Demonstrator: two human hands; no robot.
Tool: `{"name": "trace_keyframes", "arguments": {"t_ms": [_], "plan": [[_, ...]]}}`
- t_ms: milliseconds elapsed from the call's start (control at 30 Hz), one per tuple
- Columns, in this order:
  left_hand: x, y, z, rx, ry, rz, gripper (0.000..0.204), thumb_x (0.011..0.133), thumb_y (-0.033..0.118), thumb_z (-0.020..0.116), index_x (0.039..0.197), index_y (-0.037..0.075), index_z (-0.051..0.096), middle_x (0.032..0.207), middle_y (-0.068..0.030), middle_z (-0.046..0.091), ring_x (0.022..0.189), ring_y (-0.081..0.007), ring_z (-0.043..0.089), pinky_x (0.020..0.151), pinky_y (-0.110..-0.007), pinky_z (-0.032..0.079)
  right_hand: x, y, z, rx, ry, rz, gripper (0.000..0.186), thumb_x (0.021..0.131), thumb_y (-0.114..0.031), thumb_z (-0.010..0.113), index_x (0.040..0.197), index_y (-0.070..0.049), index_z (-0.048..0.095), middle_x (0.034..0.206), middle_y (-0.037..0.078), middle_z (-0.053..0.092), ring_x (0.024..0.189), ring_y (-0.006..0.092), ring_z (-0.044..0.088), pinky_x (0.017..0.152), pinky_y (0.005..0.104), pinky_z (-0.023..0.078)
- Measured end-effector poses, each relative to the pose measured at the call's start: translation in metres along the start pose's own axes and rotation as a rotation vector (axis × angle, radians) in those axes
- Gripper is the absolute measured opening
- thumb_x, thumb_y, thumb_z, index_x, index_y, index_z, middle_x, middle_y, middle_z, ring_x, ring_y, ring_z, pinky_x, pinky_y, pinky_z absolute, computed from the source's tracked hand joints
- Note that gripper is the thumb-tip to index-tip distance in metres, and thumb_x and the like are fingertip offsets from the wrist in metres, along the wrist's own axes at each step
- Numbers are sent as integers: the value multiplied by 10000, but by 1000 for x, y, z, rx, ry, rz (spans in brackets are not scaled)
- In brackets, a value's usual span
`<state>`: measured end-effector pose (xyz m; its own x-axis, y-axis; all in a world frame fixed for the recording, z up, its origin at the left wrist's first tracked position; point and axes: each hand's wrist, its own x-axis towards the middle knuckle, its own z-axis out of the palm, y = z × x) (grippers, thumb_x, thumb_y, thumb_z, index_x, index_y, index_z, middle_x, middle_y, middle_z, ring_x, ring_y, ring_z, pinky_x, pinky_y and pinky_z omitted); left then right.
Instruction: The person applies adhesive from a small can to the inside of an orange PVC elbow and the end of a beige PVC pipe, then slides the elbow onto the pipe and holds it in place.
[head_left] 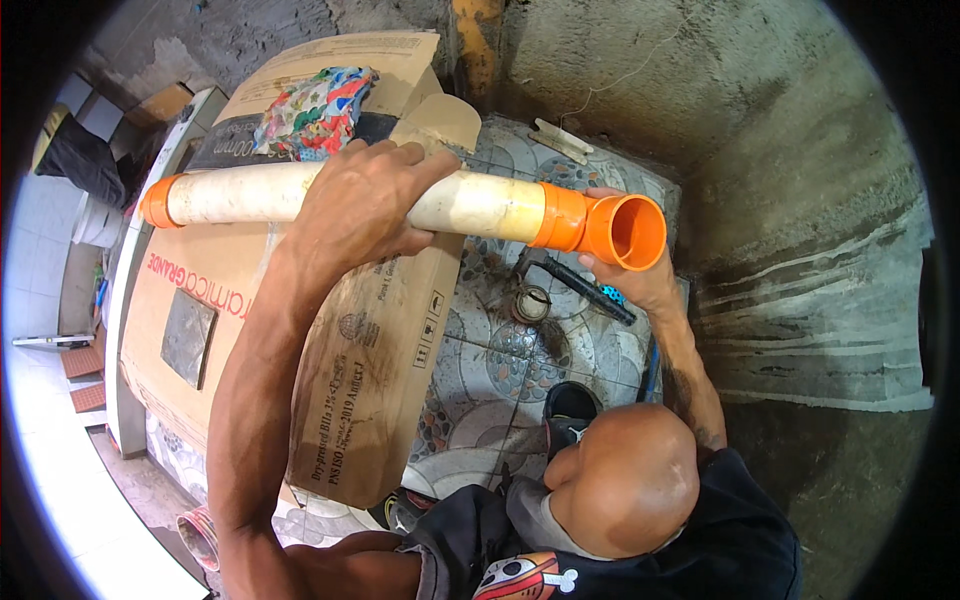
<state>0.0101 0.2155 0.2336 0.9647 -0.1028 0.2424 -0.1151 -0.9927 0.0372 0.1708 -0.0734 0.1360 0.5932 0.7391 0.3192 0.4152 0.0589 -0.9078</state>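
A cream plastic pipe (245,193) lies crosswise in front of me, raised above the floor on its right side. An orange collar (158,202) caps its left end, and an orange elbow-like fitting (590,226) is on its right end, its round mouth turned up toward the view. Wrapped over the middle of the pipe is my left hand (365,200). My right hand (648,283) grips the orange fitting from its far right side, partly hidden behind it. Below the fitting, a black-handled hammer (580,287) rests on the floor beside a round pipe opening (530,303).
Printed cardboard (370,400) spreads under the pipe at left, bearing a crumpled multicoloured rag (318,112) and a grey square tile piece (188,338). A rough concrete wall (800,200) bounds the right. Pale strips (562,140) lie near the far wall. A white bucket (97,222) stands at far left.
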Motion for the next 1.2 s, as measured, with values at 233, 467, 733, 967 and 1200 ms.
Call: {"name": "trace_keyframes", "arguments": {"t_ms": [233,467,733,967,1200], "plan": [[-1,3,-1,7,-8,-12,664,581,124,819,1221,124,644,961,-130,704,933,-340,681,841,-448,537,-1,-5,4,-11,22,17,641,762,-29,869,1334,-22,581,1360,91,619,1239,195,600,1067,344,478],[1,3,-5,-9,-62,-17,665,591,135,821,1230,130,634,965,-140,709,942,-353,679,852,-463,532,-5,-12,6,-29,55,-25,645,747,-32,884,1323,-24,593,1339,101,634,1233,199,608,1066,349,485],[1,3,-5,-21,-125,-37,664,594,145,826,1229,132,631,983,-152,712,950,-374,670,859,-475,519,1,-9,5,-47,-1,-74,635,749,-67,898,1309,-29,601,1324,106,639,1216,201,614,1047,356,500],[2,5,-4,16,-94,-18,656,583,130,827,1207,123,623,964,-144,708,940,-367,663,847,-465,515,-2,-9,17,15,86,-3,668,724,-123,943,1292,-31,605,1275,82,650,1157,179,640,1004,332,524],[1,5,-1,20,-38,24,652,572,109,829,1188,108,617,939,-135,688,931,-351,662,838,-462,509,-2,-7,20,-3,113,-28,682,719,-131,948,1298,-30,602,1272,82,651,1138,170,646,994,328,529]]}}
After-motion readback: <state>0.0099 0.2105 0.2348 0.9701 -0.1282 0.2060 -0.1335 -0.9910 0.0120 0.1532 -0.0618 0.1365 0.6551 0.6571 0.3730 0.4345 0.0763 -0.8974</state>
